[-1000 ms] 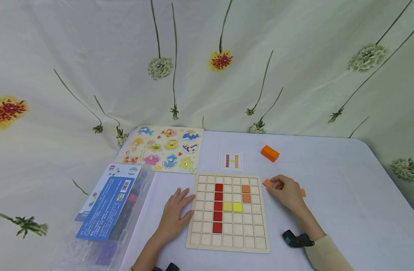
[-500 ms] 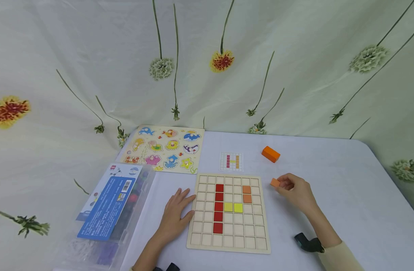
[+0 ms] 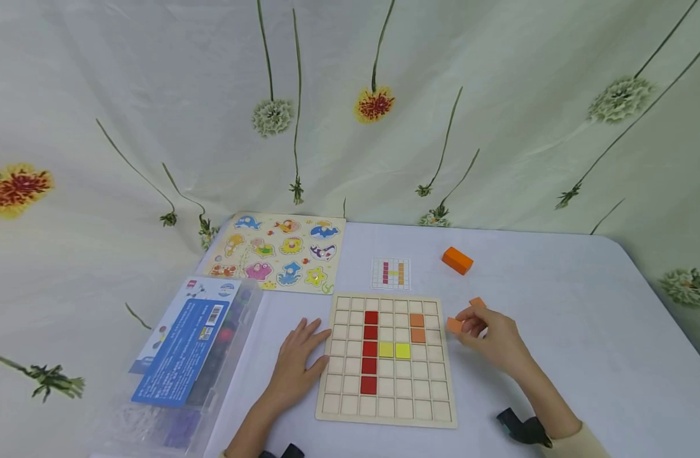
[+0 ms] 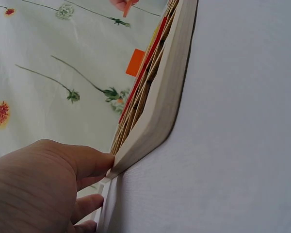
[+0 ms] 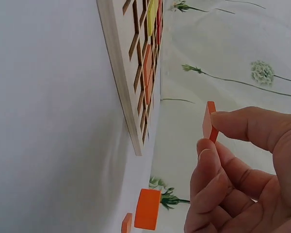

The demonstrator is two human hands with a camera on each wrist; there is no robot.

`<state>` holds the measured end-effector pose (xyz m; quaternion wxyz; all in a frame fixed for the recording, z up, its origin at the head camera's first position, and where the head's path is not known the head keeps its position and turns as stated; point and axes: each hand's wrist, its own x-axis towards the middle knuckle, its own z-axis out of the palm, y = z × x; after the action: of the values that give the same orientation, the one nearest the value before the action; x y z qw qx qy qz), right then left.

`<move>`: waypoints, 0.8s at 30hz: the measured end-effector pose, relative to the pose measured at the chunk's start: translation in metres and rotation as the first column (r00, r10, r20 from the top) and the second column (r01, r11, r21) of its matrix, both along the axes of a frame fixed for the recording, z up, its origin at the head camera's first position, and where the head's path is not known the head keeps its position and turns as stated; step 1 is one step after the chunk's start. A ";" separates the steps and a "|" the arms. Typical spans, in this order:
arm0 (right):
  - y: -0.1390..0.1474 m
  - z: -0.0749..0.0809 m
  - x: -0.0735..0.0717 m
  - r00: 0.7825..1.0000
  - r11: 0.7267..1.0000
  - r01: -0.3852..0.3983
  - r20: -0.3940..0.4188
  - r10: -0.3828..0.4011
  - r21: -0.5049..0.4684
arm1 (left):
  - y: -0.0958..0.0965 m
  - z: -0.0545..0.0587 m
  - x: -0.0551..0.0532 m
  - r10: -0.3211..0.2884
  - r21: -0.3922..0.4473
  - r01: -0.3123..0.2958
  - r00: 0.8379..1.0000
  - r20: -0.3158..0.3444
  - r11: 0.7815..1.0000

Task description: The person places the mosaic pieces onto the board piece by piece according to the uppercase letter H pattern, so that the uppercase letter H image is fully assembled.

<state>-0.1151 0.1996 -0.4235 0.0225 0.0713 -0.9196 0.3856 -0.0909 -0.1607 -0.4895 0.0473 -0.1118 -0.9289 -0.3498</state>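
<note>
My right hand pinches a small orange square tile between thumb and fingers, just right of the wooden grid board. In the right wrist view, the pinched tile stands on edge, above the table. Another orange tile shows just beyond these fingers. My left hand lies with fingers spread at the board's left edge; its thumb touches that edge in the left wrist view. The board carries a column of several red tiles, two yellow tiles and two orange tiles.
A small pattern card lies behind the board, with an orange block to its right. At the back left is a sea-animal puzzle board. A clear plastic case with a blue label stands at the left.
With an orange tile in its fingers, my right hand moved right, then back left and nearer. The other orange tile now shows beyond its fingers. My left hand stayed put.
</note>
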 end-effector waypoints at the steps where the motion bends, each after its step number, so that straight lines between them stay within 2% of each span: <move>1: -0.002 0.000 0.001 1.000 1.000 -0.010 0.008 0.010 -0.004 | 0.000 0.000 0.000 0.000 -0.001 0.000 1.000 -0.001 1.000; 11: -0.022 -0.009 0.001 0.993 0.995 -0.102 0.063 0.102 -0.001 | 0.000 0.000 -0.001 -0.007 -0.007 0.007 1.000 -0.007 1.000; 20: -0.036 -0.016 0.001 0.974 0.980 -0.199 0.115 0.195 0.025 | 0.000 0.000 -0.001 -0.006 -0.001 0.006 1.000 -0.008 1.000; 24: -0.039 -0.017 0.001 0.968 0.973 -0.223 0.129 0.213 0.060 | 0.000 0.000 0.000 -0.006 -0.002 0.006 1.000 -0.014 1.000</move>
<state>-0.1145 0.1602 -0.4403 -0.0789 0.1491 -0.9196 0.3548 -0.0913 -0.1606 -0.4893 0.0526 -0.1171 -0.9285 -0.3485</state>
